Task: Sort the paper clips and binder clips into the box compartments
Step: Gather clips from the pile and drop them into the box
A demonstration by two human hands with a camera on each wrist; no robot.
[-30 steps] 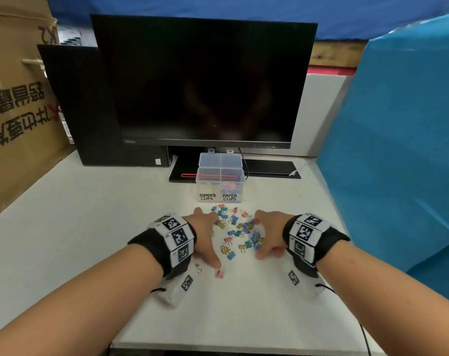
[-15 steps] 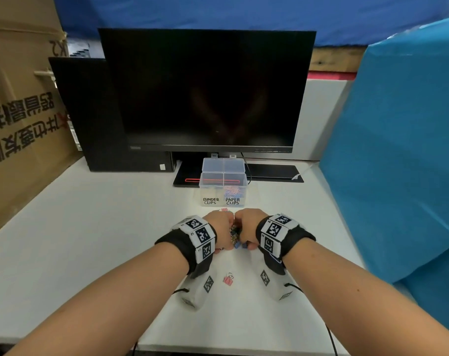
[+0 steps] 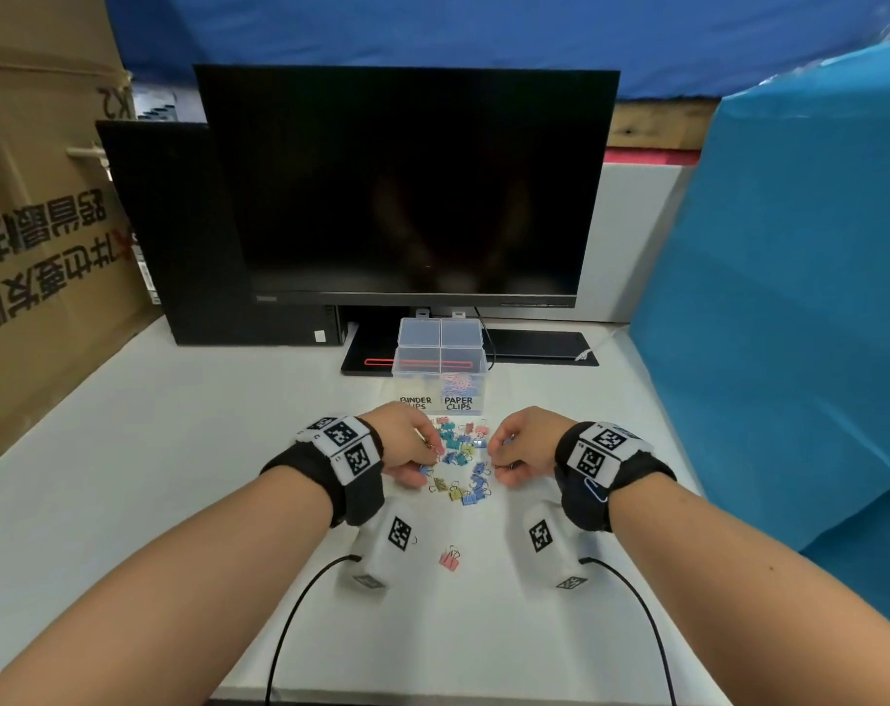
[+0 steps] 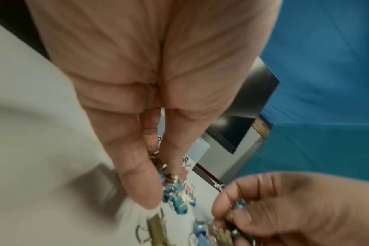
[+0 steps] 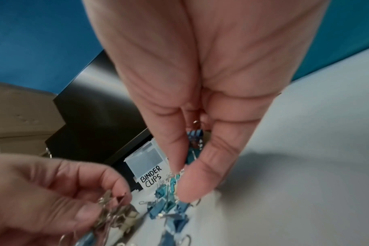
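While both your hands hold binder clips, left hand (image 3: 407, 445) and right hand (image 3: 522, 445) each curled round a small bunch, the box (image 3: 439, 372) lies straight ahead across the worktop (image 3: 178, 476); its BINDER CLIPS compartment (image 3: 415, 384) sits nearer your left grip.

Half a second ago pressed together knuckle to knuckle over the pile; now pulled apart, left hand (image 3: 407, 445) and right hand (image 3: 522, 443) on either side of the binder clips (image 3: 458, 463), which show again between them on the desk (image 3: 178, 450). Both now curled round a bunch of clips each, gathered from the pile. Pile tighter than a second ago. Single pink clip (image 3: 449, 559) now lying behind the hands, toward the body.
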